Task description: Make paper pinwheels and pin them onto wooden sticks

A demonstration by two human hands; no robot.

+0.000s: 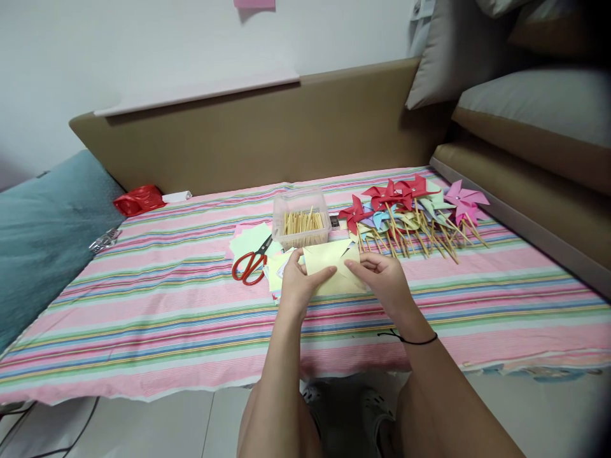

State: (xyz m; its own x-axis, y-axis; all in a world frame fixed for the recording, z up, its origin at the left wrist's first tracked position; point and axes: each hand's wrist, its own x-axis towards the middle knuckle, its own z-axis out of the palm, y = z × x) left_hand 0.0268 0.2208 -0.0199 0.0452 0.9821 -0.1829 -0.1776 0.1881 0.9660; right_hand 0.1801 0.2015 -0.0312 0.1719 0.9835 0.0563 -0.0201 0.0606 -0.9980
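Observation:
A pale yellow square of paper [329, 259] with slits cut in from its corners is held up between my two hands. My left hand [301, 280] pinches its left side, thumb lying across the front. On the right side, my right hand [382, 273] grips the sheet with its thumb on the face and fingers behind. Just left of the paper lie red-handled scissors [252, 259], resting partly on sheets of green and pink paper [242, 243]. More yellow paper [277, 270] sits beneath my left hand.
Behind my hands stands a clear plastic box [300, 216] of wooden sticks. Finished paper pinwheels [405, 203] on sticks are piled at the right. A red plastic bag [139, 201] and metal items [104, 240] lie far left on the striped cloth [167, 305].

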